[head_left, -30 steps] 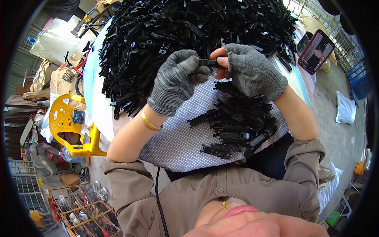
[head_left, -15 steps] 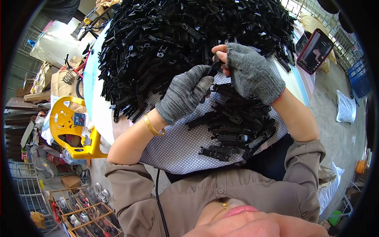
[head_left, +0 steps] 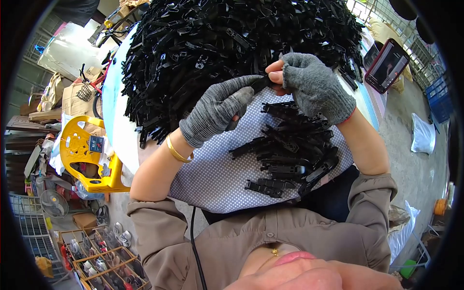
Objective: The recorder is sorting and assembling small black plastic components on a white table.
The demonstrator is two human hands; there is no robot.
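In the head view, your gloved left hand and gloved right hand meet above the table, in front of the large heap of black parts. A small black piece sits between your fingertips. Your right thumb and fingers appear pinched on it; your left index finger reaches to it, but you cannot tell from here whether the left grip is closed, since dark piece and shadow merge.

The likeliest trouble is a slip: the piece is small, and knitted glove fabric may slide on it if the right pinch loosens. Dropped, it could land in the looser cluster on the dotted cloth and be hard to pick out among similar parts. Your right forearm passes near that cluster, so a low sweep might scatter it.
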